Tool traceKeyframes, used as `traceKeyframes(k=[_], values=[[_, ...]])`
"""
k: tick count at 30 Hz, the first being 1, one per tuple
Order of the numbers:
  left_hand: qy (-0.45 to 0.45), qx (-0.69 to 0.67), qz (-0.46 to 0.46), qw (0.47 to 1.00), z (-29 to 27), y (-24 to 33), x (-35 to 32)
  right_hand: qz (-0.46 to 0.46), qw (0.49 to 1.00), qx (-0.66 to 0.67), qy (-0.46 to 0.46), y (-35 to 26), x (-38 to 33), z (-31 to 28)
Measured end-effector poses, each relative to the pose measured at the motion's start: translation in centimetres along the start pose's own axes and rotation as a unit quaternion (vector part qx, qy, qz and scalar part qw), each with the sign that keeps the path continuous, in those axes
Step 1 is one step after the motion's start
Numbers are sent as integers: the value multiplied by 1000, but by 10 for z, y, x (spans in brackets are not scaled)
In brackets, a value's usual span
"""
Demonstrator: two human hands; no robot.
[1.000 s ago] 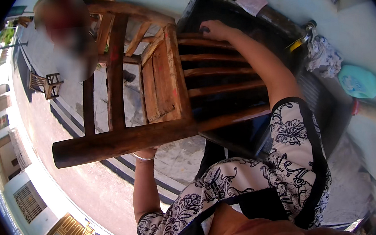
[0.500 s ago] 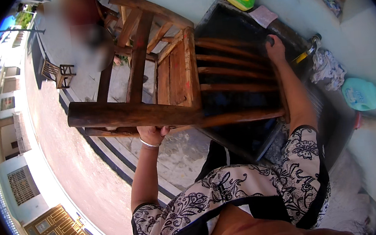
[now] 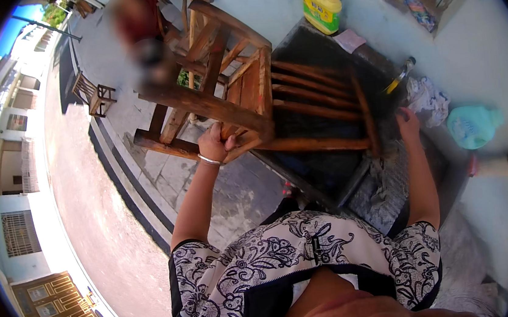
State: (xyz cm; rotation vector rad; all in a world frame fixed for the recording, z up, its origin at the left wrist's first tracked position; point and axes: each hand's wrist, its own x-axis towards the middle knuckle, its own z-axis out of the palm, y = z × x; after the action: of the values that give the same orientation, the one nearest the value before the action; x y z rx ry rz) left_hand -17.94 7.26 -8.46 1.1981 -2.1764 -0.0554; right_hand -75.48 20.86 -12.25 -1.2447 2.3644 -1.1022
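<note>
A brown wooden chair (image 3: 253,91) lies tipped over, its slatted back (image 3: 315,99) resting over a black stone sink (image 3: 310,168) and its legs pointing left. My left hand (image 3: 213,144), with a bracelet at the wrist, is closed round a wooden bar under the seat. My right hand (image 3: 408,124) is apart from the chair, low over the right side of the sink, just past the end of the backrest. Its fingers are bent and smeared, and whether anything is in them does not show.
A yellow pump bottle (image 3: 321,6) stands at the sink's far end. Along the wall are a tap (image 3: 405,69), a crumpled cloth (image 3: 427,100) and a turquoise bottle (image 3: 472,127). Another person (image 3: 143,22) sits beyond the chair legs. A small chair (image 3: 95,95) stands farther left.
My right hand has left the top of the backrest and come back toward me, to the right. The chair has turned and tilted, my left hand moving slightly up with it.
</note>
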Motion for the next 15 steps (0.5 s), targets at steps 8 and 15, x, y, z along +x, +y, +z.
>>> traceKeyframes(k=[8,15], values=[[-47,18,-39,998,-9,9,5,1,989,-151,-6,82,-30,-19],[-27,22,-39,999,-4,14,8,83,967,-232,-68,113,-52,-23]])
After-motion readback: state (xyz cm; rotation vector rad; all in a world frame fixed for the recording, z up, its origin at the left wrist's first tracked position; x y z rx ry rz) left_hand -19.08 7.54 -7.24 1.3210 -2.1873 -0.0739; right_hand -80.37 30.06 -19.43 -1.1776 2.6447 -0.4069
